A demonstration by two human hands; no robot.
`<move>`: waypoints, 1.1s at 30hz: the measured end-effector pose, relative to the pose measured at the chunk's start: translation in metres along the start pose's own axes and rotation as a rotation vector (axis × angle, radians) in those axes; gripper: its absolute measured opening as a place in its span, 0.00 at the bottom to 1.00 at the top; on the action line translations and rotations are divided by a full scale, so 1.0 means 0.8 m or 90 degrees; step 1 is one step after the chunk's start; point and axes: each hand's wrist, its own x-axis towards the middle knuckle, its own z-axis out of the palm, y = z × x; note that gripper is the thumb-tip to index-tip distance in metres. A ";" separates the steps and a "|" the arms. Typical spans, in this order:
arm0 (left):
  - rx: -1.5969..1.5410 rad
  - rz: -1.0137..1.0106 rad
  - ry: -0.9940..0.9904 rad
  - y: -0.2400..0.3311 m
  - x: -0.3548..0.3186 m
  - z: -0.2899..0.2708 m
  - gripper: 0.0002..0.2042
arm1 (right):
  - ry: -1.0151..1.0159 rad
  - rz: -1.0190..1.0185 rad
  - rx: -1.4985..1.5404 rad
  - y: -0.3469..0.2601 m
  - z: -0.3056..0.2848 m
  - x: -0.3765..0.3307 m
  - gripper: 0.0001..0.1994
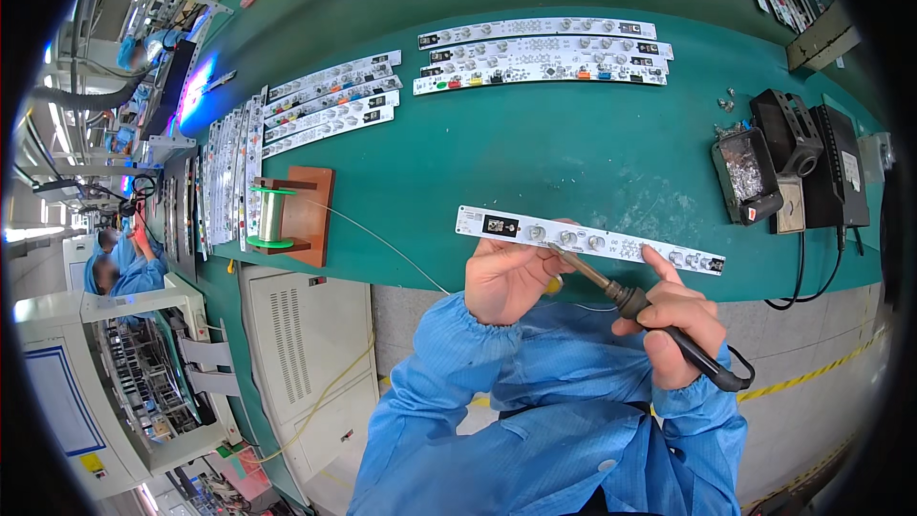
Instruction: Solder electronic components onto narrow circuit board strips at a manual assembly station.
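Note:
A long white circuit board (626, 247) with round clear components along it is held up over the table's near edge. My left hand (501, 282) is closed at its left half, with the fingers partly hidden beneath it. My right hand (683, 320) grips a soldering iron (626, 298) by its dark handle. The iron's tip meets the lower edge of the board near my left fingertips, while my right index finger touches the board farther right. Thin wire runs from a green-ended solder spool (272, 218) on a brown stand (310, 220) toward my left hand; its end is hidden.
Several similar boards (544, 50) lie at the back of the green table (430, 162), with more (334, 100) to the left. At right stand a tip-cleaning box (745, 177), an iron holder (788, 134) and a black station (841, 167) with a cable. Co-workers (134, 263) are at left.

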 end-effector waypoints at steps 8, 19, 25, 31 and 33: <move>0.002 0.000 -0.004 0.000 0.000 -0.003 0.13 | -0.029 -0.013 -0.027 0.003 -0.001 0.000 0.07; -0.004 0.003 0.007 -0.002 -0.001 -0.004 0.13 | -0.001 0.015 -0.006 -0.002 0.001 -0.001 0.08; -0.001 0.003 -0.001 -0.002 0.000 -0.004 0.13 | 0.018 0.024 0.005 -0.001 0.002 -0.002 0.09; -0.018 0.005 -0.030 -0.003 0.001 -0.012 0.15 | 0.013 0.013 -0.002 0.000 0.002 -0.001 0.09; -0.037 0.010 -0.048 -0.003 0.001 -0.010 0.19 | 0.010 0.004 -0.008 0.000 0.002 0.000 0.09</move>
